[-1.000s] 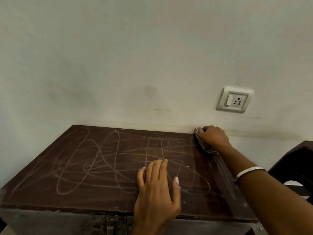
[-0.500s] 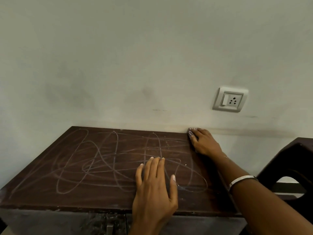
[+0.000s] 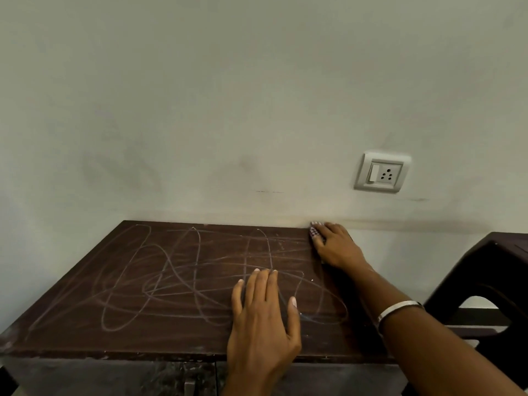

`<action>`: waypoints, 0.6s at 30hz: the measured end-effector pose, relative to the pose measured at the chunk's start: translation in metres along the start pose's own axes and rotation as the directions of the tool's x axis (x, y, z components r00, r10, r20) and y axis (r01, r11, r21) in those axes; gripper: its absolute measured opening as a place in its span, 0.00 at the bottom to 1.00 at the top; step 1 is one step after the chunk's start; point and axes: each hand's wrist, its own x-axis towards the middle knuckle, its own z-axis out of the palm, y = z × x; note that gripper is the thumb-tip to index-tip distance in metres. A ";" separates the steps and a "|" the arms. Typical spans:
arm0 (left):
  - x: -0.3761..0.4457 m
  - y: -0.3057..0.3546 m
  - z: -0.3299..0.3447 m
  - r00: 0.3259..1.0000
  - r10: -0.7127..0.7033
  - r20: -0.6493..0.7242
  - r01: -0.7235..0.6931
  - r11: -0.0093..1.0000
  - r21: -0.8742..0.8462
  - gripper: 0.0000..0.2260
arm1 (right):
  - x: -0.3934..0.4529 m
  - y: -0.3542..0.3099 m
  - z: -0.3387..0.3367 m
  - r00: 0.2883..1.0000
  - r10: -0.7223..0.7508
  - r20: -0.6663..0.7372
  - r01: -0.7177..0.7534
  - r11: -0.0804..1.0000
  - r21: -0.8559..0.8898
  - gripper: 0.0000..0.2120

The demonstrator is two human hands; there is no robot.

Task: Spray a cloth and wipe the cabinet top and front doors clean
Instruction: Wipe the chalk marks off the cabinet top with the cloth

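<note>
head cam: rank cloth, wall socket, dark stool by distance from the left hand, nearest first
1. cloth: under the right hand at the cabinet top's back right corner, up and right of the left hand.
2. wall socket: on the wall, above and right of the cloth.
3. dark stool: far right, beyond the cabinet's edge.

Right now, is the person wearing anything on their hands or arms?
Yes, one thing. The right hand has a shiny silver bangle around its wrist, a plain flat band. The left hand wears nothing: no ring, glove or watch shows. Both arms are bare, with no sleeves in view. The fingernails look pale and a little long.
</note>
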 end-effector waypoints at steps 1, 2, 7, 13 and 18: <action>0.000 0.000 0.000 1.000 -0.002 0.003 0.002 1.000 0.001 0.25 | -0.001 0.005 -0.003 1.000 0.022 -0.013 -0.022 1.000 0.005 0.25; 0.001 0.000 0.000 1.000 -0.004 0.004 0.004 1.000 0.003 0.25 | -0.003 0.010 -0.006 0.998 0.047 -0.028 -0.047 0.999 0.000 0.24; 0.001 0.001 0.005 1.000 0.008 -0.007 -0.008 1.000 0.006 0.26 | -0.003 0.027 -0.010 0.991 0.132 -0.035 -0.133 0.990 -0.041 0.25; -0.001 0.002 0.003 1.000 0.008 0.000 -0.008 1.000 0.014 0.26 | -0.016 -0.007 -0.002 1.000 0.006 -0.019 -0.007 0.997 -0.079 0.26; 0.000 0.001 0.000 1.000 0.011 0.008 -0.011 1.000 -0.009 0.28 | -0.019 0.007 -0.004 0.999 0.046 -0.009 -0.046 0.999 0.005 0.25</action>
